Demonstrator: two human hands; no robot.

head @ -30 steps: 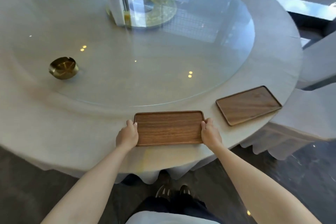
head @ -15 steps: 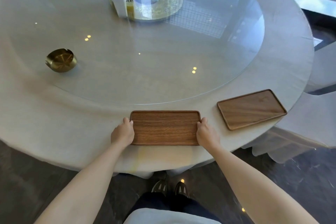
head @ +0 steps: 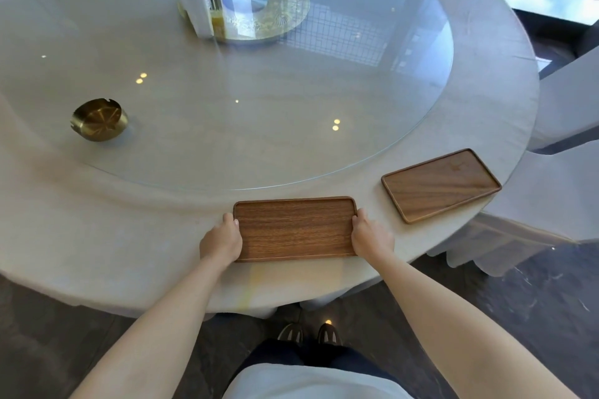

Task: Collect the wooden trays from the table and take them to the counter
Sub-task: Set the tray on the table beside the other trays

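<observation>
Fingers (head: 230, 220) of both hands are curling over the near tray's (head: 295, 227) short ends, gripping it. Left hand (head: 221, 240) and right hand (head: 372, 238) are reaching forward, the tray lying between them.

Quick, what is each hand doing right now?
Left hand: closed on the left end of the near wooden tray.
Right hand: closed on that tray's right end.

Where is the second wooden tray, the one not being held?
In the head view it lies at the table's near-right edge, right of the held tray, apart from it.
</observation>
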